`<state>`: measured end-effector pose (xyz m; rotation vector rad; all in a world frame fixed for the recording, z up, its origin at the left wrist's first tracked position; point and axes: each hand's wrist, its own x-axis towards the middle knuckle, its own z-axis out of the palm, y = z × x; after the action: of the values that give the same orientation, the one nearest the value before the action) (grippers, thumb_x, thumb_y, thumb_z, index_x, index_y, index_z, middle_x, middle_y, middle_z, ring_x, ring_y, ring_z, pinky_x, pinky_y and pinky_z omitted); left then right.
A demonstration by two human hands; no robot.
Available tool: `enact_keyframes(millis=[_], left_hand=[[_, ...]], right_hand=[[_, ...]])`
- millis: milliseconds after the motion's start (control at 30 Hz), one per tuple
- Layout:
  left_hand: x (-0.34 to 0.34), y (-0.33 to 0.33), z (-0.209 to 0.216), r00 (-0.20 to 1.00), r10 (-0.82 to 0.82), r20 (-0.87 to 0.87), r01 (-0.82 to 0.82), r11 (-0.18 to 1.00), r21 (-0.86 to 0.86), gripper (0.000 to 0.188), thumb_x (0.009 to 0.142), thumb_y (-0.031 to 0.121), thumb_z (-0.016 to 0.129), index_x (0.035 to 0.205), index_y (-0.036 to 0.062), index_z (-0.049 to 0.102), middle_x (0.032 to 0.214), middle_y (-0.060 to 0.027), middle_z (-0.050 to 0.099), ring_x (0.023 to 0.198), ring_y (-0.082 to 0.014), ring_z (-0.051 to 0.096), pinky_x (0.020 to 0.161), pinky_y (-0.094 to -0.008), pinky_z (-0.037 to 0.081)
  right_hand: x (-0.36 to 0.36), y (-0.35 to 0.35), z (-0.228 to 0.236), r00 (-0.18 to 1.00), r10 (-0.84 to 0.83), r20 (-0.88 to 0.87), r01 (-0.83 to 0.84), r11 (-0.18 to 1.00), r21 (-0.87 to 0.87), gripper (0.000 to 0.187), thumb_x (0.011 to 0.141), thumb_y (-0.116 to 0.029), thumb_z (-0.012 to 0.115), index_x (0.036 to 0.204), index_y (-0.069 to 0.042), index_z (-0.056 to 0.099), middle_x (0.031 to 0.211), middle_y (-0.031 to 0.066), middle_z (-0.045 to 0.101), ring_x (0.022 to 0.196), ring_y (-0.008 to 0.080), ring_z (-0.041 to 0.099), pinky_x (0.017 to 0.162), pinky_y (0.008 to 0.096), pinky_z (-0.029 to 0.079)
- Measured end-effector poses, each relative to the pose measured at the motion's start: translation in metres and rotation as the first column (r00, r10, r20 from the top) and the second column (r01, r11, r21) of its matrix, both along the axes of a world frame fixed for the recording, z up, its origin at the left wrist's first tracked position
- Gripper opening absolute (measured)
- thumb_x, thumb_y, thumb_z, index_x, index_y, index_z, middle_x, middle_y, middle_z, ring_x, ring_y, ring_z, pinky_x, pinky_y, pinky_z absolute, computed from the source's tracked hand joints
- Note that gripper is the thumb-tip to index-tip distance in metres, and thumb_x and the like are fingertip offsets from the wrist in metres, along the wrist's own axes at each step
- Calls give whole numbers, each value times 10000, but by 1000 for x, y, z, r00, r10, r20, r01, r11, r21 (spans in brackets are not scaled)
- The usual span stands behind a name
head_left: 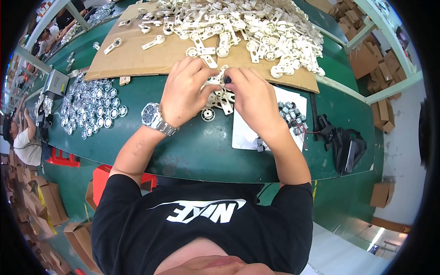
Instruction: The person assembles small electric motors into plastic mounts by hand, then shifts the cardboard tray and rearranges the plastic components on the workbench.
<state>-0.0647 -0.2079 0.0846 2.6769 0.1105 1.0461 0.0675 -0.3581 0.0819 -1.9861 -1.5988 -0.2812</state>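
Both hands work close together over the green table, at the near edge of the cardboard. My left hand [185, 89] is closed, its thumb and index finger around a white plastic part, mostly hidden by the fingers. Facing it, my right hand [252, 94] pinches a small dark round part [227, 79] against the white one. Several white plastic frames [224, 101] lie just beneath the hands, among them a white spoked ring [208, 114]. By my right wrist, small motors [293, 114] with thin wires rest on a white sheet [245, 133].
A big heap of white plastic parts [256, 27] covers the cardboard sheet [133, 59] ahead. Shiny round discs [94, 107] spread at left beside a grey metal box [56, 84]. A black bag [350, 149] lies at right. Other people sit at the far left.
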Motion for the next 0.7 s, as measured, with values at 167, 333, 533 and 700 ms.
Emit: enact_keyframes(millis=[167, 333, 533, 700], left_hand=[[-3, 7, 1, 999, -28, 27, 30, 997, -69, 280, 742, 116, 843, 990, 47, 732, 859, -86, 612, 863, -298, 586, 775, -413, 478], [-4, 9, 4, 998, -64, 30, 65, 997, -49, 272, 743, 92, 832, 991, 48, 730, 852, -87, 606, 856, -297, 588, 758, -411, 480], [-2, 9, 7, 992, -117, 52, 112, 990, 81, 296, 738, 57, 808, 1024, 68, 732, 858, -68, 591, 854, -280, 585, 752, -404, 466], [-5, 4, 13, 989, -142, 47, 137, 986, 95, 340, 740, 74, 808, 1073, 77, 743, 871, -58, 592, 847, -272, 578, 758, -392, 466]], right_hand=[[19, 7, -3, 912, 267, -311, -180, 943, 281, 225, 806, 44, 740, 1008, -31, 675, 946, 105, 595, 912, 302, 611, 787, 395, 508], [29, 9, -11, 882, 247, -401, -173, 962, 212, 224, 790, 34, 793, 991, -24, 713, 1001, 61, 576, 836, 156, 585, 677, 294, 474], [31, 6, -8, 425, 100, -900, -276, 961, -23, 438, 962, -124, 734, 1357, -62, 553, 1067, 70, 684, 777, 122, 647, 628, 257, 526], [35, 5, -14, 217, 180, -960, -342, 934, 98, 421, 995, -124, 692, 1392, -40, 584, 996, 61, 716, 735, 102, 647, 569, 243, 521]])
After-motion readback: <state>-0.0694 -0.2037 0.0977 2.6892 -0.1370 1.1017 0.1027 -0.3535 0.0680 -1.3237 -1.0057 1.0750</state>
